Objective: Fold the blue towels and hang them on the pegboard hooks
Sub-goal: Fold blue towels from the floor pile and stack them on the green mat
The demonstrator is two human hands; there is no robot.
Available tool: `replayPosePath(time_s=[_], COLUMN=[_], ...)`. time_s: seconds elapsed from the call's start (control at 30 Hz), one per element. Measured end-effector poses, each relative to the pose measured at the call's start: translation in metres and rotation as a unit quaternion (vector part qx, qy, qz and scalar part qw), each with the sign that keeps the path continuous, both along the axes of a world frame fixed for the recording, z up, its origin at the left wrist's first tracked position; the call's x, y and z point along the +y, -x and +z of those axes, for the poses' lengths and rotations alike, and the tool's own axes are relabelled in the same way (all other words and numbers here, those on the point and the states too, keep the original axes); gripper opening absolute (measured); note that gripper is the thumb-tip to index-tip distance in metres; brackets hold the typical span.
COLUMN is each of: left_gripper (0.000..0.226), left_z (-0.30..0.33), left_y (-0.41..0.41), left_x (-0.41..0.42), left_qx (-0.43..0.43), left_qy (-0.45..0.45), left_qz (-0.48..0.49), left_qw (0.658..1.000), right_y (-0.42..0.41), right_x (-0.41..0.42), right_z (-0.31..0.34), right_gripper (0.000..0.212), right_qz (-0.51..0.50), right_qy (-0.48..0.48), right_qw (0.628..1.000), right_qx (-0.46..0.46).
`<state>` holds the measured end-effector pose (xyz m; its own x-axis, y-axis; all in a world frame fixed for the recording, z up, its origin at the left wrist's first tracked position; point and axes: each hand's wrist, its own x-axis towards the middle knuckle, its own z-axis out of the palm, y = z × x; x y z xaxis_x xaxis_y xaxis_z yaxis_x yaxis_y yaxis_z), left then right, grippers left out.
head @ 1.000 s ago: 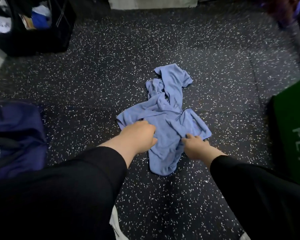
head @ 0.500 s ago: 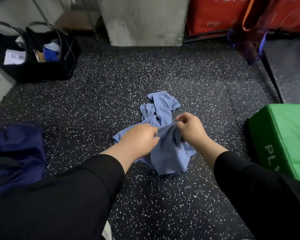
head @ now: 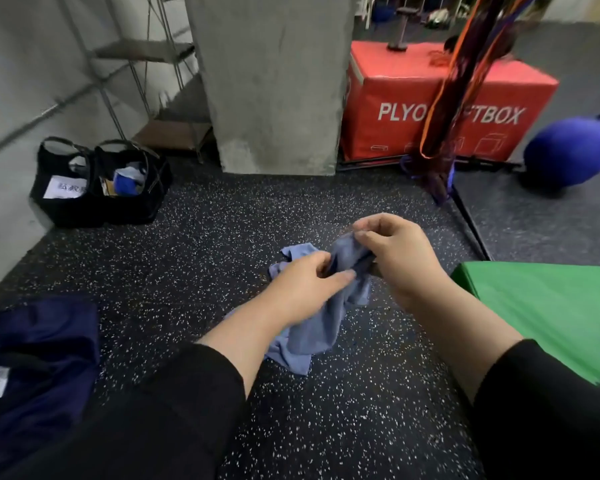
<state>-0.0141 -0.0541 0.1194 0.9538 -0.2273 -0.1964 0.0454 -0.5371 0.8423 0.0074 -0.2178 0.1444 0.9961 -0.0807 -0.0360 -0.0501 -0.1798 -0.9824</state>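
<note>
A: What is seen around the work, from the biggest thing down?

B: A speckled rubber floor (head: 194,258) is spread under everything. A concrete pillar (head: 271,81) is set behind, with a red plyo box (head: 430,109) beside it and a green plyo box (head: 548,306) at the right. A dark blue bag (head: 32,358) and 2 black tote bags (head: 101,185) are placed at the left. No pegboard is shown.

A: And the blue towel (head: 312,327)?

B: It is held bunched in the middle of the view, its top lifted, its lower end trailing to the floor or just above it; which cannot be told.

A: How is it expected to handle?

B: It is judged light, soft and limp, so no shape will be kept unless an edge is stretched. 2 corners of 1 hem should be found and pinched.

A: The hands?

B: The left hand (head: 302,289) is reached forward, its fingers (head: 340,277) curled around a gathered fold. The right hand (head: 395,254) is raised a little higher, thumb and forefinger pressed together on the upper edge.
</note>
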Motion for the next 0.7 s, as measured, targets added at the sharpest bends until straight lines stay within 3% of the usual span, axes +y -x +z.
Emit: replayPosePath(time_s=[0.17,0.27,0.4,0.53,0.6,0.7], left_gripper=[0.020,0.027,0.037,0.043,0.045,0.056], left_z=[0.013,0.018,0.025,0.028,0.028,0.024], left_y=[0.004,0.001,-0.002,0.000,0.000,-0.003], left_x=[-0.009,-0.009,-0.009,-0.007,-0.005,-0.002], left_qx=[-0.082,-0.095,-0.063,-0.017,0.006,0.024], left_qy=[-0.020,-0.017,0.055,0.146,0.165,0.180], left_qz=[0.036,0.050,0.085,0.070,0.059,0.054], left_qw=[0.996,0.994,0.993,0.987,0.985,0.982], right_y=[0.016,0.023,0.023,0.027,0.026,0.019], right_x=[0.001,-0.006,-0.019,-0.018,-0.015,-0.012], right_z=[0.021,0.029,0.022,0.017,0.015,0.014], right_gripper=[0.013,0.008,0.015,0.031,0.030,0.008], right_qz=[-0.018,-0.014,0.034,0.153,0.149,0.067], right_qy=[-0.062,-0.071,0.093,0.087,0.082,0.133], right_qw=[0.998,0.997,0.995,0.984,0.984,0.986], right_qx=[0.020,0.013,-0.016,-0.040,-0.053,-0.071])
